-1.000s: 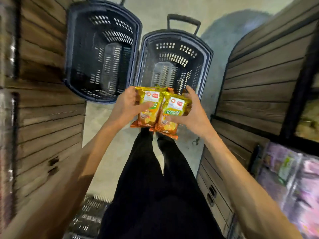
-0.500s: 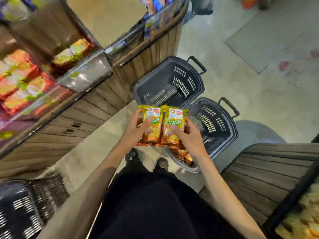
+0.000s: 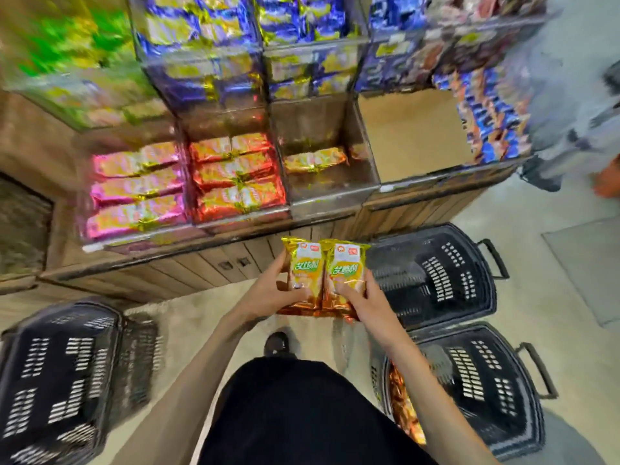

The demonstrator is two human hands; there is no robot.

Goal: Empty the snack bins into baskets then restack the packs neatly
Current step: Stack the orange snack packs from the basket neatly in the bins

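Two yellow-orange snack packs sit side by side in front of me. My left hand grips the left pack and my right hand grips the right pack. More orange packs seem stacked under them. Straight ahead is a clear bin with a few matching packs at its back. Beside my right arm stands a dark basket with orange packs along its near side. Another dark basket stands just beyond it and looks empty.
Clear bins hold pink packs and red-orange packs to the left; blue and yellow packs fill the upper tier. A bare bin floor lies right of the target bin. A third dark basket stands at the lower left. Someone's legs show at far right.
The view has swung from the baskets on the floor up to the shelf bins. Both hands still hold the same two packs together, now in front of the bin row.
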